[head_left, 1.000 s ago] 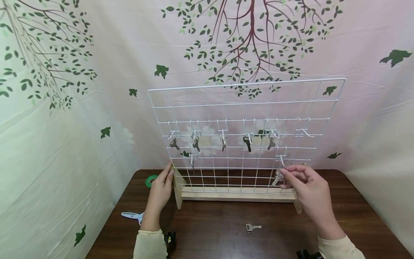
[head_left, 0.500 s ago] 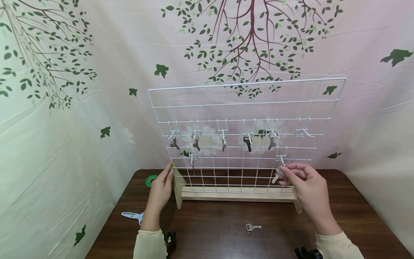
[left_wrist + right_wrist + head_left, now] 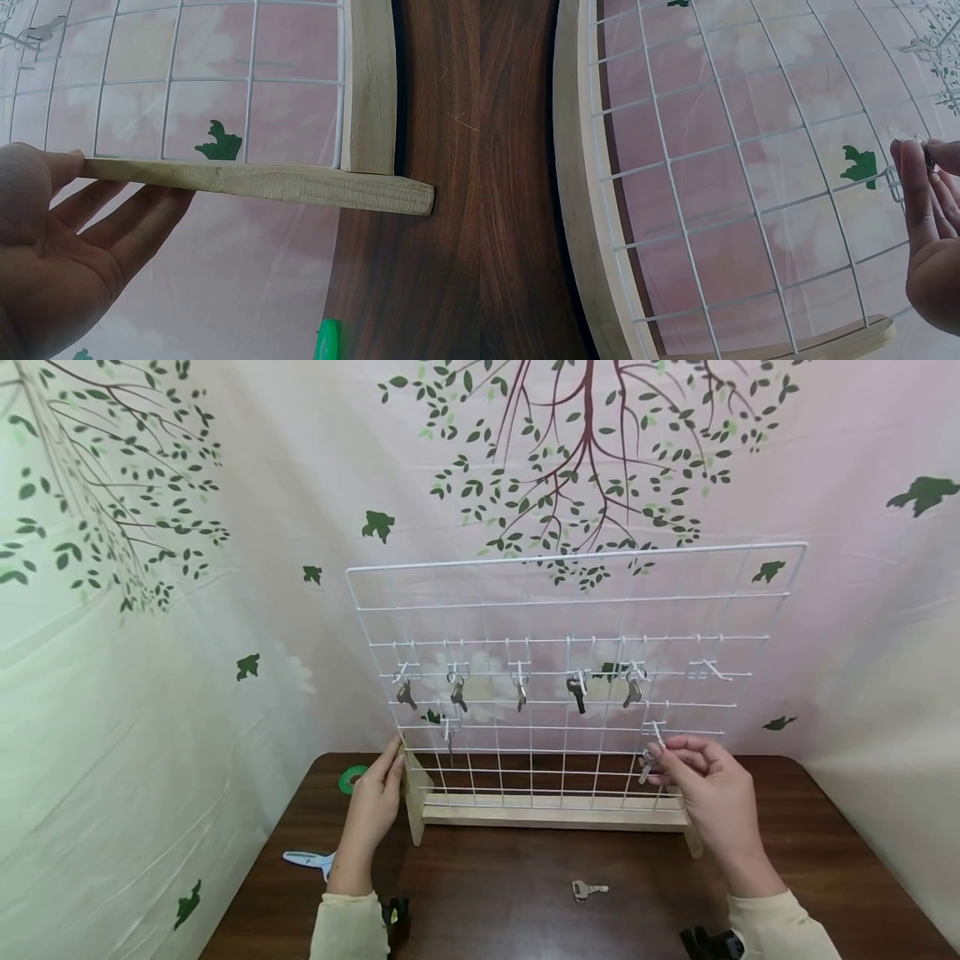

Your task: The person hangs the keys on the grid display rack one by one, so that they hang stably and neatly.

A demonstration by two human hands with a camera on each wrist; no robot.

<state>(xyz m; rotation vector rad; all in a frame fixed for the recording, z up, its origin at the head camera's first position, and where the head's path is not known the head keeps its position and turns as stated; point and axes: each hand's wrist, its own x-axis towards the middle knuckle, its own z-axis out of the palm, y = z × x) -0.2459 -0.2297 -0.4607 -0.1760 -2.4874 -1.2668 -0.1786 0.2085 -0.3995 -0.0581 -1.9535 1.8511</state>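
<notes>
A white wire grid (image 3: 525, 560) stands on a pale wooden base (image 3: 551, 817). My left hand (image 3: 375, 797) grips the base's left side piece (image 3: 255, 182), thumb on one face and fingers behind it. At the lower right, my right hand (image 3: 716, 793) pinches a key (image 3: 644, 768) by its ring between thumb and fingertips. The fingertips are right at the end of a white hook (image 3: 657, 732) on the grid; they partly hide the ring. A single key (image 3: 588, 890) lies on the table in front of the base.
Several keys, such as a dark key (image 3: 577, 693), hang from other hooks. One bare hook (image 3: 711, 669) sits at the upper right. A green tape roll (image 3: 349, 779) and a light blue handled tool (image 3: 306, 859) lie on the table's left. Printed cloth (image 3: 300, 485) hangs behind.
The key at my right hand has swung from slanting to hanging more upright, and that hand has shifted slightly left. My left hand keeps its grip on the side piece.
</notes>
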